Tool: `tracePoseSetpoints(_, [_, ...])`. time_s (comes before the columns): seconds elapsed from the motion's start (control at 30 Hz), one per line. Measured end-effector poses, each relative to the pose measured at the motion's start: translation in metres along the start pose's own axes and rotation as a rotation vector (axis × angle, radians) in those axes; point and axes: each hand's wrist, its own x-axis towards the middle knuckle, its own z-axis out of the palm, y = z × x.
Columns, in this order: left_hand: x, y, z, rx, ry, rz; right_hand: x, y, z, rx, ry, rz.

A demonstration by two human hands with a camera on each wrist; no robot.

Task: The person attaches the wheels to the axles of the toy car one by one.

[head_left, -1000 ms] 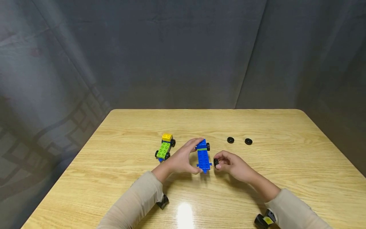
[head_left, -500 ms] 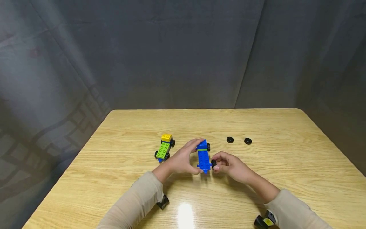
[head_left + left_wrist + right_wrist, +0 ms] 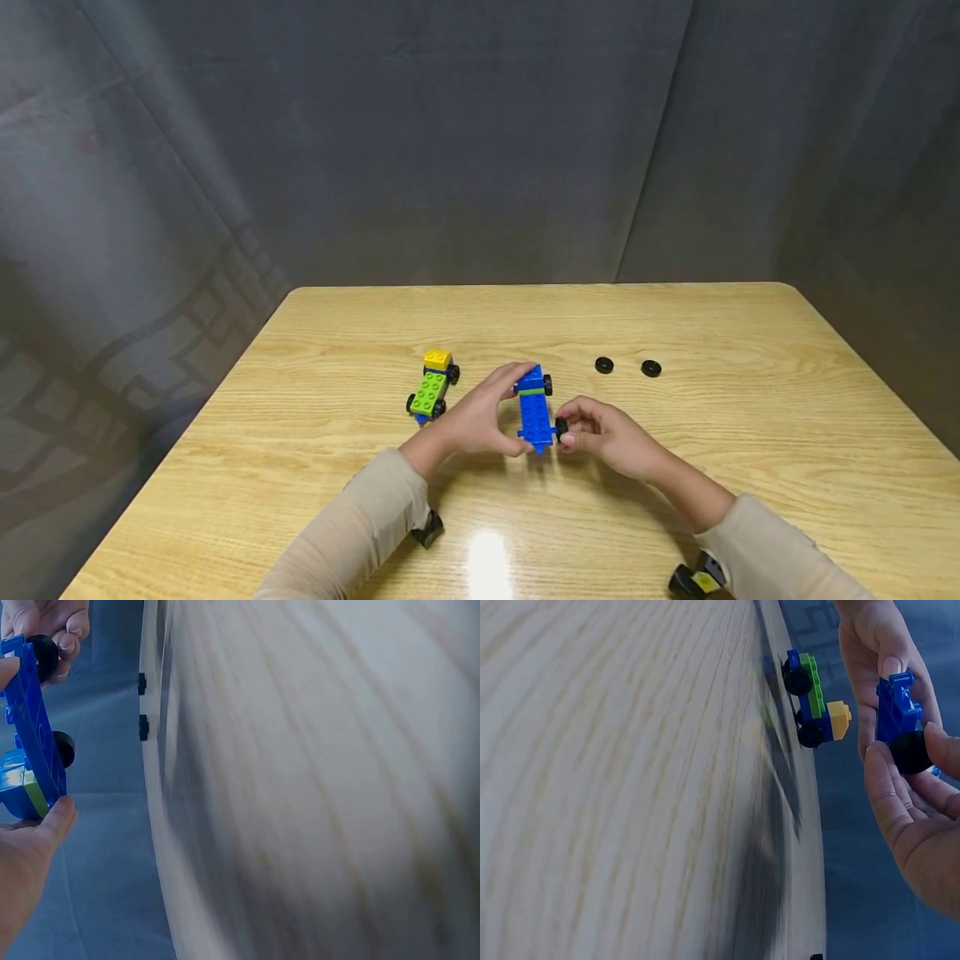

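My left hand (image 3: 480, 417) holds a blue toy car (image 3: 534, 417) above the table, thumb at its near end and fingers at its far end. A green strip crosses the car, and one black wheel (image 3: 547, 385) sits on its far right side. Between the thumb and fingers of my right hand (image 3: 603, 433) is another black wheel (image 3: 561, 429), pinched against the car's near right axle. The right wrist view shows this held wheel (image 3: 911, 753) against the blue body (image 3: 897, 709). The near left axle is bare.
A green and yellow toy car (image 3: 431, 387) with black wheels stands left of my left hand. Two loose black wheels, a left one (image 3: 603, 365) and a right one (image 3: 651, 368), lie farther back on the wooden table (image 3: 337, 358). A grey curtain (image 3: 450, 167) hangs behind.
My right hand has moved slightly left, bringing its wheel from beside the car onto the near right axle. The left hand and blue car have barely moved.
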Motion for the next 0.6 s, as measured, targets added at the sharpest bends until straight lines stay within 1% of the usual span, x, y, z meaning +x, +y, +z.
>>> tracePoseSetpoints(0.13, [0.000,0.001,-0.001,0.001,0.008,-0.007,0.001,0.000,0.001,-0.001,0.009,0.001])
tracePoseSetpoints(0.27, [0.000,0.001,0.000,-0.025,0.010,-0.022,0.002,0.002,0.002,0.018,0.017,0.001])
tracePoseSetpoints(0.4, [-0.002,0.000,0.000,-0.015,0.009,-0.030,0.002,0.003,0.004,0.033,0.017,-0.002])
tracePoseSetpoints(0.47, [-0.003,0.009,-0.003,-0.029,0.004,-0.036,0.001,0.003,0.004,0.030,0.019,-0.006])
tracePoseSetpoints(0.6, [-0.002,0.010,-0.003,-0.082,-0.002,-0.052,0.000,0.002,0.006,0.023,0.035,-0.028])
